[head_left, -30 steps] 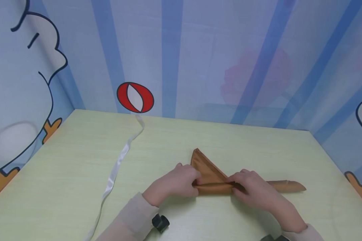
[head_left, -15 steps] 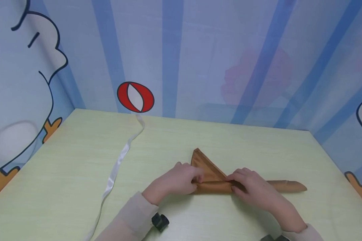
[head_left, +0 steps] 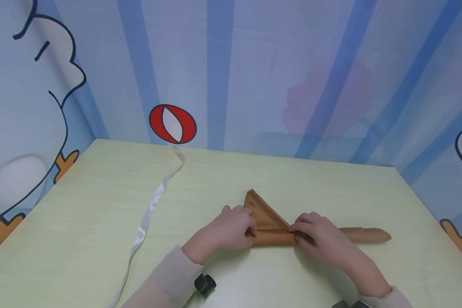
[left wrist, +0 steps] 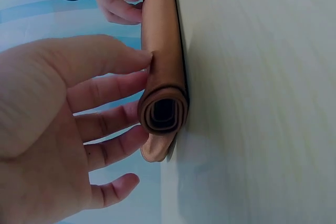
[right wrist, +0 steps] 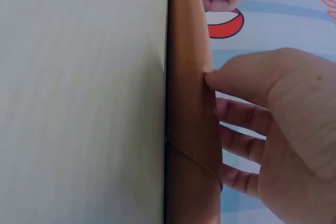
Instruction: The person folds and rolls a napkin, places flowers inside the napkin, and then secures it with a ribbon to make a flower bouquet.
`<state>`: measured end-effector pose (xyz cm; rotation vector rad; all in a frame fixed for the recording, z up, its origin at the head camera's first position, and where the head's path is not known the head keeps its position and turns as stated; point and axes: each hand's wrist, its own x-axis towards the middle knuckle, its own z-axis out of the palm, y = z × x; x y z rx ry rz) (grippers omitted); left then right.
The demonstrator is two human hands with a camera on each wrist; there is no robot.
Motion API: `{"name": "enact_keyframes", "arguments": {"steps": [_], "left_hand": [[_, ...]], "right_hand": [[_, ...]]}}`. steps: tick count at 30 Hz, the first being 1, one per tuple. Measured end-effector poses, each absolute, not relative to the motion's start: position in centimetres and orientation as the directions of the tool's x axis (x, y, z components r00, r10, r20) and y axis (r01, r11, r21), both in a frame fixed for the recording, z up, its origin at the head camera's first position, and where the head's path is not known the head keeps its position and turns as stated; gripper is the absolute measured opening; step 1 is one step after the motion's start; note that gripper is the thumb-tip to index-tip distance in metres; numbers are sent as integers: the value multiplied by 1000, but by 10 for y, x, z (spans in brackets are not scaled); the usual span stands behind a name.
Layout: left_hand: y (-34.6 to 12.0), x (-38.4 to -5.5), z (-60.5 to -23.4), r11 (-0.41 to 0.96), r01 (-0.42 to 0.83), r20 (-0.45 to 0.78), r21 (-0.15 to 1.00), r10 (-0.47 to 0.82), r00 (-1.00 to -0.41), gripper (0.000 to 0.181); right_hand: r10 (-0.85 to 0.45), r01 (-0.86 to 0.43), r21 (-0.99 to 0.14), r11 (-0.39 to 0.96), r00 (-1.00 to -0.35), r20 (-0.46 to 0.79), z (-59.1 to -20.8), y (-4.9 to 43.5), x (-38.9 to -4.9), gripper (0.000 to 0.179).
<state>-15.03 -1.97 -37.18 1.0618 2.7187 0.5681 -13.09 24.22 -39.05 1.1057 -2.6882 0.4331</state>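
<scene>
Nearest, two pale beige sleeves, the left sleeve (head_left: 165, 278) and the right sleeve (head_left: 386, 298), reach in over the near part of the worktop (head_left: 81, 222). A small black device (head_left: 205, 285) sits at the left wrist, and part of another dark device (head_left: 348, 304) shows by the right wrist.

Beyond them, both hands grasp one long roll of smooth brown fabric (head_left: 273, 238). The left hand (head_left: 223, 231) pinches its left end, thumb on the near side and fingers curled over. The right hand (head_left: 323, 239) pinches it farther along, thumb and fingertips on the rolled layers.

The roll lies on the worktop right of the middle, running roughly parallel to the far edge, well apart from it. Its open left end shows nested layers around a dark hollow; its right end tapers toward the worktop's right edge. Behind the roll, an unrolled triangular brown flap (head_left: 265, 216) points toward the far edge.

In the left half, a narrow, shiny white ribbon (head_left: 142, 229) winds from the near part to the far edge. Past that edge stands a blue striped backdrop (head_left: 254, 85) with a red and white oval ball print (head_left: 173, 124).
</scene>
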Motion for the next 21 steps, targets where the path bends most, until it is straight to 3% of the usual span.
{"name": "enact_keyframes", "arguments": {"steps": [10, 14, 17, 21], "left_hand": [[-17, -150, -371, 704, 624, -48, 340, 676, -735, 18], [-17, -151, -372, 694, 629, -44, 351, 683, -729, 15], [-18, -152, -372, 675, 631, -32, 383, 692, -721, 4], [-19, -154, -373, 655, 628, -32, 420, 703, -711, 27]], "right_hand": [[-635, -646, -210, 734, -762, 126, -390, 244, -130, 31], [-637, -648, -213, 731, -760, 127, -389, 244, -130, 29], [-625, -637, -225, 737, -770, 132, -389, 244, -130, 28], [-606, -620, -251, 743, -783, 140, -389, 244, -130, 26]]}}
